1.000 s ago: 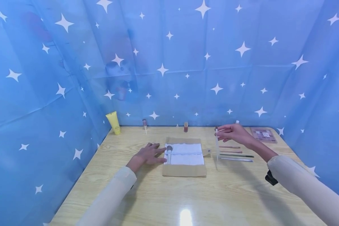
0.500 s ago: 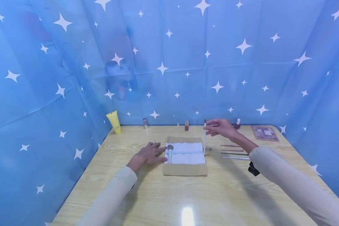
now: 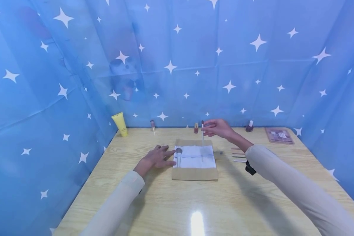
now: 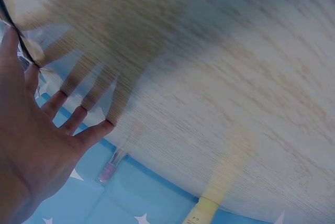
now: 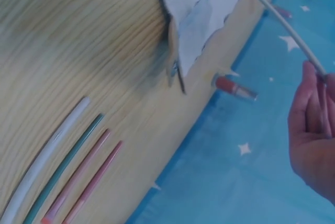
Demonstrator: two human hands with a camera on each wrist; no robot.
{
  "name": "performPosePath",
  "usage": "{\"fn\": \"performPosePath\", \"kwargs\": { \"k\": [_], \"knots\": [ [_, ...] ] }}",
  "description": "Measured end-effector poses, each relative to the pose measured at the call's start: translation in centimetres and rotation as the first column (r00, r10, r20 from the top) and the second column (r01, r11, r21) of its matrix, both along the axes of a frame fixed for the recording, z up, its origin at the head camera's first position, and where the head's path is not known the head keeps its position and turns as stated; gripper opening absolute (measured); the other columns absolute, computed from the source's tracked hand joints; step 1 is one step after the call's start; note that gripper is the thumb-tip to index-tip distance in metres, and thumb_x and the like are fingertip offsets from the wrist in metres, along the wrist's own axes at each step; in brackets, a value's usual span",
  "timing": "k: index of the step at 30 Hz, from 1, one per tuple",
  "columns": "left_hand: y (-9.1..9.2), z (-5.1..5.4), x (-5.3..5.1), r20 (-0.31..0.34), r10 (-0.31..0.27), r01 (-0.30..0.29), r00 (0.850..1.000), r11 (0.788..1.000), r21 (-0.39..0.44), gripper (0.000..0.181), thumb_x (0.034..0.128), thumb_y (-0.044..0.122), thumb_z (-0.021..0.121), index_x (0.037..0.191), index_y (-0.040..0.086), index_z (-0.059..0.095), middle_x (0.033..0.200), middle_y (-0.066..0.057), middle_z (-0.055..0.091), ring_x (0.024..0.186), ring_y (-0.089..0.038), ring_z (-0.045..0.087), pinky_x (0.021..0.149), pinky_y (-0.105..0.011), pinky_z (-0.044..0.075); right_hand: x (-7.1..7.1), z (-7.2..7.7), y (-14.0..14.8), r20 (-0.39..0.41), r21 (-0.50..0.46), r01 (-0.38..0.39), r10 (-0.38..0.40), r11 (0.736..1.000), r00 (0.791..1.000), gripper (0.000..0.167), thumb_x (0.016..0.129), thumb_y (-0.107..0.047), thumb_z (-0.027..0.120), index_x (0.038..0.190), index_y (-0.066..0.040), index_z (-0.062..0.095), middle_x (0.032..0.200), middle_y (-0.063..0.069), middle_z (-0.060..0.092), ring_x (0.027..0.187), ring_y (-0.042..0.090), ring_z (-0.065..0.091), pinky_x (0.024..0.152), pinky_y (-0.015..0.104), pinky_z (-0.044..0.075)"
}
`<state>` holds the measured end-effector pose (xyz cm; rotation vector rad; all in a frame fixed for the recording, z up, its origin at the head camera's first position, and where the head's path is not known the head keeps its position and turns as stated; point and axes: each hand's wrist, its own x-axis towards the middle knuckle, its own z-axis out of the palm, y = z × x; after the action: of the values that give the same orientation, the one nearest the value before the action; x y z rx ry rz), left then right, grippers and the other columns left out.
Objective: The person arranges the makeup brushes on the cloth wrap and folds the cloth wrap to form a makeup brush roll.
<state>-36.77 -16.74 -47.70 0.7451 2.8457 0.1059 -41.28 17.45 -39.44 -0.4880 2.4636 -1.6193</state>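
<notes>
A tan pouch [image 3: 194, 174] with a white lining lies open mid-table, a large brush [image 3: 178, 157] at the left of its lining. My left hand [image 3: 157, 157] rests at the pouch's left edge, fingers spread; the left wrist view shows the hand [image 4: 42, 140] with its fingertips on the tabletop. Above the pouch's upper right part, my right hand [image 3: 219, 128] pinches a slim white brush [image 3: 203, 134] upright, dark tip up. In the right wrist view the hand [image 5: 316, 135] holds the brush's shaft [image 5: 293, 33], its lower end near the lining.
Several slim sticks [image 5: 49, 156] lie right of the pouch, partly behind the right sleeve in the head view. Along the back stand a yellow tube [image 3: 120, 124], a small clear tube [image 3: 153, 126], a red bottle [image 3: 196, 128] and a dark bottle [image 3: 249, 126]. A palette [image 3: 279, 135] lies back right.
My right hand has carried the slim brush leftward, from beside the sticks to above the pouch. The left hand has stayed at the pouch's left edge. The head view has shifted slightly.
</notes>
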Motion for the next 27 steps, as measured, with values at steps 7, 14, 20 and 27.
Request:
{"fn": "performPosePath", "kwargs": {
  "k": [7,14,20,27],
  "knots": [
    [-0.3,0.2,-0.3,-0.012,-0.004,0.004,1.0,1.0,0.007,0.075,0.1001,0.071,0.047,0.163,0.032,0.035,0.171,-0.013,0.024,0.153,-0.043,0.026,0.116,-0.064,0.034,-1.4,0.3,-2.0,-0.014,-0.031,-0.001,0.0,1.0,1.0,0.042,0.102,-0.015,0.07,0.135,0.008,0.061,0.123,0.031,0.069,0.089,0.022,0.078,0.075,0.032,0.063],
    [-0.5,0.2,-0.3,-0.007,-0.001,0.001,1.0,1.0,0.01,0.075,0.0995,0.071,0.048,0.163,0.032,0.036,0.17,-0.014,0.025,0.152,-0.043,0.027,0.116,-0.064,0.035,-2.4,0.0,-3.8,-0.009,-0.069,-0.012,0.012,0.998,1.0,0.041,0.101,-0.014,0.07,0.135,0.008,0.061,0.123,0.034,0.068,0.095,0.032,0.077,0.075,0.032,0.063],
    [-0.5,-0.2,-0.2,-0.014,0.001,-0.001,1.0,1.0,-0.01,0.076,0.0987,0.074,0.045,0.163,0.035,0.035,0.171,-0.012,0.025,0.153,-0.042,0.026,0.118,-0.061,0.033,-3.1,-0.8,-5.5,0.026,-0.101,0.008,-0.005,0.995,1.0,0.04,0.101,-0.013,0.07,0.133,0.009,0.062,0.123,0.032,0.068,0.097,0.035,0.076,0.074,0.03,0.063],
    [-0.2,-0.2,-0.2,-0.016,-0.006,0.006,1.0,1.0,-0.012,0.075,0.0992,0.073,0.046,0.163,0.034,0.035,0.17,-0.012,0.025,0.152,-0.042,0.027,0.117,-0.061,0.035,-3.3,-1.9,-6.5,0.046,-0.118,0.021,-0.016,0.993,0.999,0.039,0.101,-0.012,0.07,0.133,0.008,0.062,0.127,0.034,0.066,0.104,0.04,0.073,0.074,0.03,0.063]
  ]
}}
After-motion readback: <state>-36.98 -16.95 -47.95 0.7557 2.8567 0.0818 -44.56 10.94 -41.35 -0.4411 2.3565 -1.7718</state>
